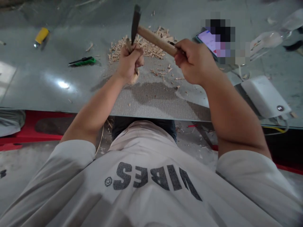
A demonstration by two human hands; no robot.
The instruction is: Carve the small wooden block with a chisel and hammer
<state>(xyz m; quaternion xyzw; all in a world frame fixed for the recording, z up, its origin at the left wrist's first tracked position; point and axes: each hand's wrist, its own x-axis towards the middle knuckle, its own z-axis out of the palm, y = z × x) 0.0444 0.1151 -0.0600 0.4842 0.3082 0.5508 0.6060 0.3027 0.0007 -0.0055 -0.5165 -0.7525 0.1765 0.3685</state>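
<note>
My right hand [195, 61] is wrapped round the wooden handle of a hammer [157, 40]. The hammer's dark metal head is raised, its lower end close above my left hand [132, 61]. Closed in a fist, my left hand grips a chisel [128, 45] whose wooden handle sticks up from the top of the fist. A dark narrow tip shows below the fingers, at a pale piece of wood [133, 78] on the table. The hand hides most of that wood and the middle of the chisel. Whether the hammer touches the chisel, I cannot tell.
Wood chips [151, 47] lie heaped behind my hands on the grey table [82, 90]. A green and black utility knife [82, 61] and a yellow object [41, 37] lie left. Toward the right are a phone [209, 42], a white box [266, 96] with cables and clear plastic [270, 39].
</note>
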